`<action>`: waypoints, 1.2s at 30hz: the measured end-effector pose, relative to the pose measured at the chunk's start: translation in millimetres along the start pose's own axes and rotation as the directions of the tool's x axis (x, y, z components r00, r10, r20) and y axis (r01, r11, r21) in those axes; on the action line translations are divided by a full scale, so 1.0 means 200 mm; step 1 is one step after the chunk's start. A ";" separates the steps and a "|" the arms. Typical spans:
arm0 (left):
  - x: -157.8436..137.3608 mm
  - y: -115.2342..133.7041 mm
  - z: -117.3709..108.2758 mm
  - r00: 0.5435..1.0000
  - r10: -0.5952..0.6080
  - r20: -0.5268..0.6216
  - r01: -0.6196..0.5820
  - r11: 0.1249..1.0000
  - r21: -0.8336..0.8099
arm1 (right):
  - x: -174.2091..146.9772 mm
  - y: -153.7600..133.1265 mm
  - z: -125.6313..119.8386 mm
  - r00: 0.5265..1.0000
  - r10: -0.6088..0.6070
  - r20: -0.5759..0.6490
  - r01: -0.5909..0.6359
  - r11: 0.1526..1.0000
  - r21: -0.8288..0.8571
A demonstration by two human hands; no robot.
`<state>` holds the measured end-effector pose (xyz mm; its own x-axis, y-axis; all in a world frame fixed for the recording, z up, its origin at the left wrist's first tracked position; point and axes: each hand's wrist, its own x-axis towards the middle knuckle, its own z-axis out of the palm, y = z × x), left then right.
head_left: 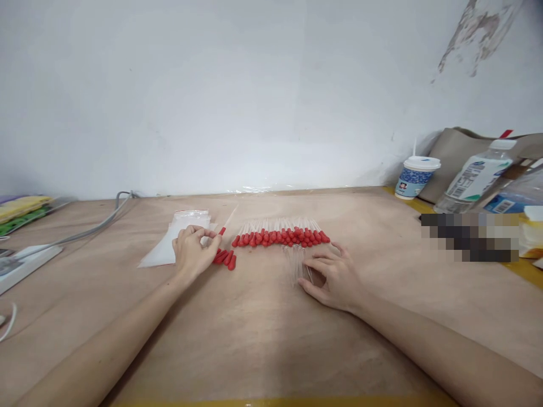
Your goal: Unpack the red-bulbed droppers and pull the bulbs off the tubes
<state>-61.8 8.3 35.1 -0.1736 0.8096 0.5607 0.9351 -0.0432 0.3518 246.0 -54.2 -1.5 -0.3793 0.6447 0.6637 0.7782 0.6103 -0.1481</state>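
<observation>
My left hand [193, 249] pinches a dropper [222, 230] by its red rubber bulb; its thin clear tube points up and away to the right. Just beneath that hand lie several loose red rubber bulbs [229, 259]. My right hand [335, 275] rests on the table with fingers apart, its thumb and index finger at the edge of a small pile of bare glass dropper tubes [293, 265]. Between and beyond the hands stretches a row of droppers [280, 234], red bulbs toward me and clear tubes toward the wall.
Clear plastic bags [161, 249] lie behind my left hand. A grey cable [97, 226] runs along the left. At the right stand a paper cup [413, 183], a plastic bottle [477, 178] and a beige bag [445, 152]. A white wall [254, 102] closes off the back.
</observation>
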 end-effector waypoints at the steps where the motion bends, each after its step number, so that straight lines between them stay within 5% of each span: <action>1: -0.03 0.01 0.00 0.999 0.017 -0.043 -0.017 1.000 -0.013 | 0.00 0.00 0.00 1.000 0.000 0.003 0.000 1.000 0.000; 7: -0.17 0.07 0.01 0.947 0.279 -0.161 -0.298 0.949 -0.107 | -0.01 -0.02 0.00 0.999 0.015 0.039 -0.015 1.000 -0.001; 11: -0.25 0.14 -0.04 0.855 0.513 0.073 -0.449 0.804 -0.390 | -0.01 -0.03 0.00 0.998 0.025 0.063 -0.025 1.000 -0.006; 15: -0.31 0.22 -0.04 0.739 0.600 0.307 -0.345 0.727 -0.594 | 0.00 -0.02 0.01 0.995 0.048 0.090 -0.047 0.999 -0.008; 20: -0.32 0.27 -0.02 0.655 0.634 0.411 -0.243 0.692 -0.679 | 0.02 -0.04 0.01 0.993 0.045 0.111 -0.047 0.999 0.011; 26: -0.31 0.28 -0.03 0.615 0.602 0.509 -0.162 0.728 -0.666 | 0.04 -0.09 0.00 0.984 0.006 0.176 -0.017 0.998 0.061; 36: -0.31 0.27 -0.03 0.601 0.612 0.515 -0.181 0.731 -0.658 | 0.04 -0.06 0.08 0.976 0.175 0.133 -0.170 0.984 -0.049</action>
<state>-2.0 -47.8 22.8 0.6268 0.7612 0.1663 0.5117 -0.5632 0.6488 224.6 -49.3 -6.3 -0.3008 0.7970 0.5238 0.8548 0.4688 -0.2225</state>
